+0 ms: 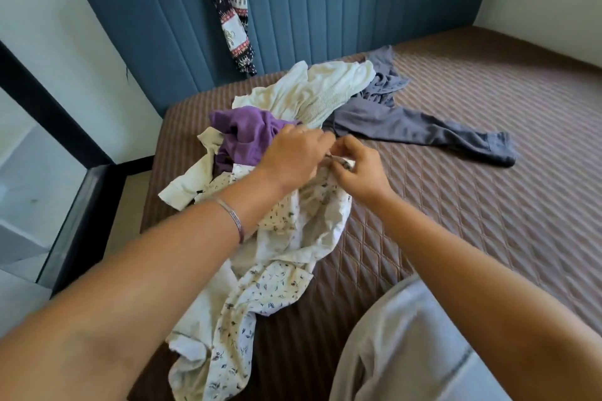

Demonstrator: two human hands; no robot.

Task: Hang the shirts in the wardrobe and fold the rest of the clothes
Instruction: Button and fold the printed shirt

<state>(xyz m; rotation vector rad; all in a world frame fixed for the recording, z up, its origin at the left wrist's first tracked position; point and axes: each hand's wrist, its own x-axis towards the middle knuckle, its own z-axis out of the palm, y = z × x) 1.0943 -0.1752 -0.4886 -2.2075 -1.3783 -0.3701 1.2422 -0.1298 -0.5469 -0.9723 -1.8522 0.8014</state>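
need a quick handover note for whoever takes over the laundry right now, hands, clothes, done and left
Left hand: fingers curled on the top edge of the white floral shirt, by the purple garment.
Right hand: pinching the same shirt's top edge, close to the left hand.
The shirt trails down the bed toward the person. Behind it lie the purple garment, a cream garment and grey leggings, all loose. Patterned trousers hang over the headboard.
Done: nothing visibly folded or hung; no wardrobe or hanger in view.
Left: hang the shirts, fold everything else.
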